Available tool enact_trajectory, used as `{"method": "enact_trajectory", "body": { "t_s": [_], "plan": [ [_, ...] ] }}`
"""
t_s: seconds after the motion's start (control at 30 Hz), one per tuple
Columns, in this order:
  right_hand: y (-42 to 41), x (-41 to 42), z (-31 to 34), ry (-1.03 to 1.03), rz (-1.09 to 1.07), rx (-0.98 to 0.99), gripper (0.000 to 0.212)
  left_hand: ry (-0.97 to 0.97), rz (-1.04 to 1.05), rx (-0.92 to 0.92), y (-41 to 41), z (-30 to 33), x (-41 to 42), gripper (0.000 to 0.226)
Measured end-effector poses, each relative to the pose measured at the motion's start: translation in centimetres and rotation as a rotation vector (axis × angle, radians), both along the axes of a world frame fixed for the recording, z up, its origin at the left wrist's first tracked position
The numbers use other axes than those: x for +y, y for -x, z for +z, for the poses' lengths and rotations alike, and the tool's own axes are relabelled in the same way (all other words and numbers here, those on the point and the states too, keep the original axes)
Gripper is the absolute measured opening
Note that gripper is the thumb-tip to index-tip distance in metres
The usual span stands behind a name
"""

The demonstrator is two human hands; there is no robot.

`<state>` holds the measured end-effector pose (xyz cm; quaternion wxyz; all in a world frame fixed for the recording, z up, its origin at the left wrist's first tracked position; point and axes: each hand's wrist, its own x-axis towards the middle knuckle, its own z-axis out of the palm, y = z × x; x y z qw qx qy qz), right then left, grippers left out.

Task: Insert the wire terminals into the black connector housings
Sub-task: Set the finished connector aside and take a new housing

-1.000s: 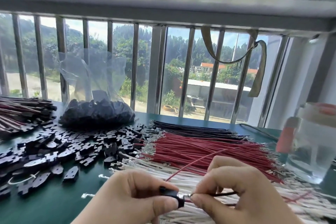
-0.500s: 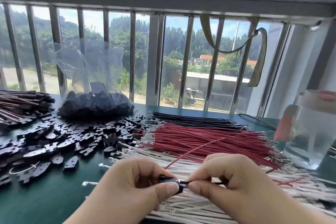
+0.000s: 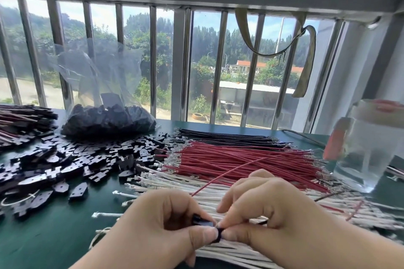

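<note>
Both fingers [image 3: 205, 235] tight on housing [image 3: 202, 223]

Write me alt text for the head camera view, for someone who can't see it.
Two hands meet low in the frame: the left hand pinches a black connector housing while the right hand pinches a thin wire at it. Behind them on the green table lie loose black housings, rows of white, red and black wires, and a barred window.

A small black connector housing [image 3: 204, 224] sits near centre, a thin red wire [image 3: 227, 173] rising from it to the far right.
</note>
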<state>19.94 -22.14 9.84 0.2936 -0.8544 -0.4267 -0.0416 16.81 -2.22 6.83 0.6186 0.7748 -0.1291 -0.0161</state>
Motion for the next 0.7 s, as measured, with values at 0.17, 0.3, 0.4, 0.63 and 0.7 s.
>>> {"method": "enact_trajectory", "body": {
  "t_s": [0.17, 0.3, 0.4, 0.63, 0.7],
  "plan": [
    [-0.3, -0.5, -0.1, 0.028, 0.017, 0.044, 0.009, -0.007, 0.013, 0.012, 0.1, 0.0, -0.3, 0.008],
    [-0.5, -0.3, -0.2, -0.055, -0.043, 0.126, 0.007, 0.020, 0.034, -0.009, 0.1, 0.5, 0.1, 0.020],
    [-0.8, -0.6, 0.1, -0.047, -0.109, 0.168, 0.017, 0.176, 0.077, 0.028, -0.5, 0.6, 1.3, 0.037],
    [-1.6, -3.7, 3.7, 0.115, -0.197, 0.351, 0.037, 0.443, 0.209, 0.109, -0.5, 0.9, 2.2, 0.013],
    [-1.8, -5.3, 4.7, 0.084, -0.238, 0.323, 0.056, 0.527, 0.278, 0.093, 0.1, 1.5, 3.0, 0.006]
  ]
}}
